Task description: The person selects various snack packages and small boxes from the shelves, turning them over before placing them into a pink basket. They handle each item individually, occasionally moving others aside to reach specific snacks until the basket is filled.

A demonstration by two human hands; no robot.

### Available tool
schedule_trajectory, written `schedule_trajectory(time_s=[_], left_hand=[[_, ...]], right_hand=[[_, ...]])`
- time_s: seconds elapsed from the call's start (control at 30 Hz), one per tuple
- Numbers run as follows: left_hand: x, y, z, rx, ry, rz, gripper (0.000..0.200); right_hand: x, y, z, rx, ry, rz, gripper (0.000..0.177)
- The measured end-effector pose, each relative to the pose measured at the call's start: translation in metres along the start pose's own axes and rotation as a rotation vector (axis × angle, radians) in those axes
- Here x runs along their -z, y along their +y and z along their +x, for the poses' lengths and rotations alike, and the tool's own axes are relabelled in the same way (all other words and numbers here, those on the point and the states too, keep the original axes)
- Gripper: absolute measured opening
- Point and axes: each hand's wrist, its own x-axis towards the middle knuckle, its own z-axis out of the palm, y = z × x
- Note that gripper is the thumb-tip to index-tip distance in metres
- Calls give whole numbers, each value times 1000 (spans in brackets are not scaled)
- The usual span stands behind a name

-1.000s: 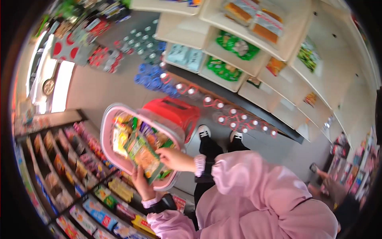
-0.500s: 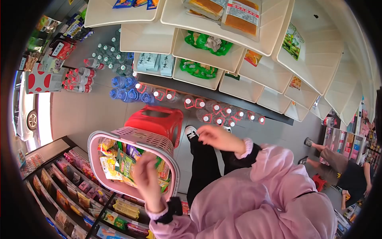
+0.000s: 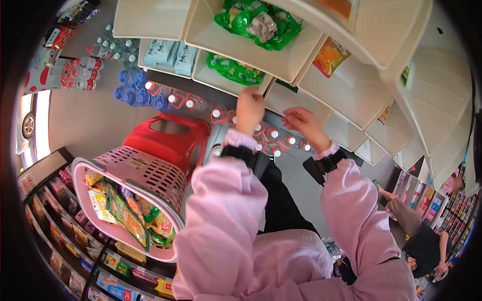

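Note:
My left hand (image 3: 249, 111) is raised at the front edge of a cream bin (image 3: 201, 80), its fingers curled in and nothing showing in them. In that bin lies a green bag (image 3: 235, 69), just beyond the hand. My right hand (image 3: 306, 126) hovers to the right, fingers apart and slightly bent, holding nothing. It overlaps the lower row of bins in this view. A larger green bag (image 3: 258, 24) sits in the bin above. At lower left, a pink basket (image 3: 150, 168) holds several snack packets (image 3: 123, 210).
A red stool (image 3: 168, 138) stands by the basket. Capped water bottles (image 3: 190, 104) line the floor under the bins, with blue ones (image 3: 133, 88) farther left. Snack racks (image 3: 65, 236) fill the lower left. Another person (image 3: 427, 251) is at the right.
Both hands have moved up toward the bins; the left has come away from over the basket. The view has shifted, so the bins look nearer and the basket sits farther left.

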Motion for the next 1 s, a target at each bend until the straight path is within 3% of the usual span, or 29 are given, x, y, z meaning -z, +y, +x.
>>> schedule_trajectory(time_s=[0.07, 0.17, 0.27, 0.43, 0.53, 0.63, 0.83, 0.93, 1.0], left_hand=[[1, 5, 23, 2, 150, 143, 24], [-3, -16, 60, 11, 168, 174, 30], [-6, -34, 82, -70, 246, 191, 36], [0, -40, 105, -8, 289, 223, 37], [11, -45, 116, -57, 173, 321, 32], [21, -43, 116, -158, 192, 254, 25], [43, -27, 96, -10, 164, 52, 20], [56, -14, 62, 49, 141, 62, 16], [64, -8, 36, 85, 162, -26, 12]], right_hand=[[-13, 5, 24, 115, -38, 28, 29], [-42, 8, 62, 312, 28, 37, 39], [-64, -3, 97, 344, 52, 5, 48], [-80, 13, 159, 278, 320, -283, 39], [-81, 16, 181, 274, 405, -332, 35], [-82, 15, 183, 266, 502, -79, 32], [-78, -12, 149, 146, 292, 107, 33], [-86, -22, 130, -77, 234, 212, 33], [-90, -22, 110, -107, 113, 313, 30]])
